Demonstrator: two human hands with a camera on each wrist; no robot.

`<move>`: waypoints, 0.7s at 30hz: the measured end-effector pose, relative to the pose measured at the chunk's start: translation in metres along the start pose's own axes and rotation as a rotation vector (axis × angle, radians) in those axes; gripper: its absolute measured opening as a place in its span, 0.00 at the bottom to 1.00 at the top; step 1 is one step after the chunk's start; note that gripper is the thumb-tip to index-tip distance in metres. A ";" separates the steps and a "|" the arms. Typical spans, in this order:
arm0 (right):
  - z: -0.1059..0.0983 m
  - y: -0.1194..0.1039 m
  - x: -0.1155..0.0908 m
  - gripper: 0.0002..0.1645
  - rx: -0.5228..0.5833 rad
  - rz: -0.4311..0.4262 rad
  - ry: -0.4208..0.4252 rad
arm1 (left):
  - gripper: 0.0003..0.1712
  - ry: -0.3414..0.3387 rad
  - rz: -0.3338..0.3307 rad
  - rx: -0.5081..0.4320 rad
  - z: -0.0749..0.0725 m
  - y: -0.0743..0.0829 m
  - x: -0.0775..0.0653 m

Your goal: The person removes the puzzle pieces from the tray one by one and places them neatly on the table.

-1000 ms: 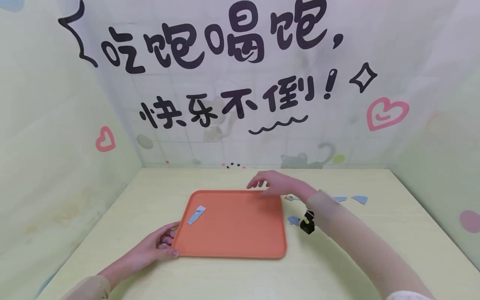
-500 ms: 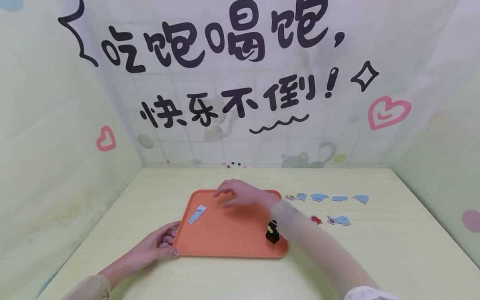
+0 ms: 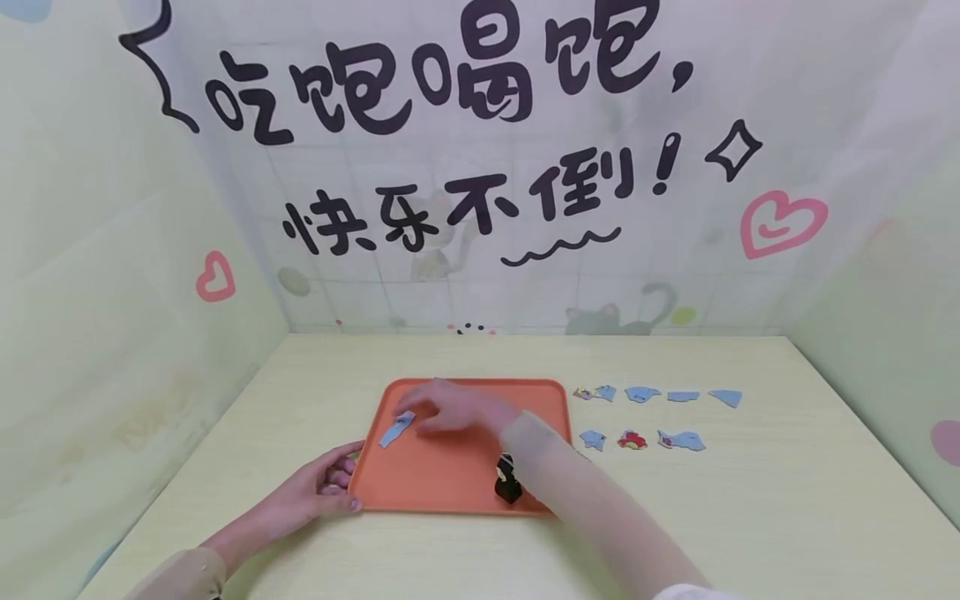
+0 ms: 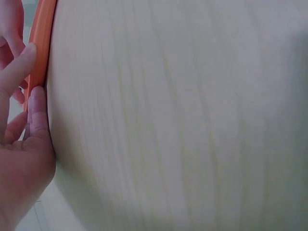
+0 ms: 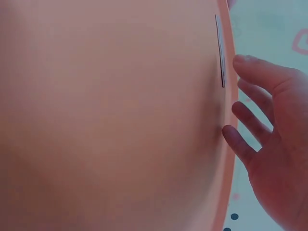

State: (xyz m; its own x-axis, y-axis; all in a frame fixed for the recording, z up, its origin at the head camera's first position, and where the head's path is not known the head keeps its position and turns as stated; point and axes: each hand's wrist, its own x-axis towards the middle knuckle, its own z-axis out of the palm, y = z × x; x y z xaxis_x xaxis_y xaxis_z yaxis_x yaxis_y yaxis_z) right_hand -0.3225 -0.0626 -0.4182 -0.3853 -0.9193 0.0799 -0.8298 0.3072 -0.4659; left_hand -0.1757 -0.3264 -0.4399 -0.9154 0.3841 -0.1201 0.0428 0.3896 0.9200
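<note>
An orange tray (image 3: 435,479) lies on the pale wooden table, with a flat light-blue puzzle piece (image 3: 396,430) near its left rim. My left hand (image 3: 322,485) holds the tray's left edge near the front corner; the left wrist view shows the thumb and fingers at the orange rim (image 4: 42,43). Over the tray, my right hand (image 3: 453,406) is beside the puzzle piece. In the right wrist view, this hand (image 5: 284,144) has its fingers spread and slightly bent, with nothing between them, and the piece (image 5: 220,53) appears edge-on, apart from the thumb.
Right of the tray, several puzzle pieces lie in two rows, among them a red one (image 3: 632,439), a long blue one (image 3: 681,440) and a triangular one (image 3: 726,397). A printed cloth wall (image 3: 480,292) stands behind the table.
My right hand has moved left across the tray, from its far right corner to the puzzle piece. Pieces that the right arm covered now show. The left hand and tray have hardly moved.
</note>
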 end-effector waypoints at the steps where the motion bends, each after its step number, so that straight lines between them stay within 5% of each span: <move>1: 0.001 -0.001 0.001 0.25 -0.018 0.000 -0.010 | 0.52 -0.001 0.002 -0.003 0.000 0.000 0.000; 9: 0.005 -0.009 0.003 0.24 -0.138 0.062 -0.047 | 0.52 0.000 0.011 -0.003 0.000 -0.001 0.000; 21: 0.007 -0.006 -0.001 0.17 -0.129 0.111 0.017 | 0.52 0.003 0.022 0.003 0.001 -0.002 0.001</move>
State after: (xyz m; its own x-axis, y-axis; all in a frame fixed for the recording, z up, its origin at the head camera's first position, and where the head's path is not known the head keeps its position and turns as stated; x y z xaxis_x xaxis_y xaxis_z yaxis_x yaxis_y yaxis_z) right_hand -0.3146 -0.0654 -0.4219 -0.4831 -0.8742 0.0494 -0.8264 0.4366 -0.3555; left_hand -0.1760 -0.3265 -0.4420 -0.9155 0.3901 -0.0984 0.0643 0.3833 0.9214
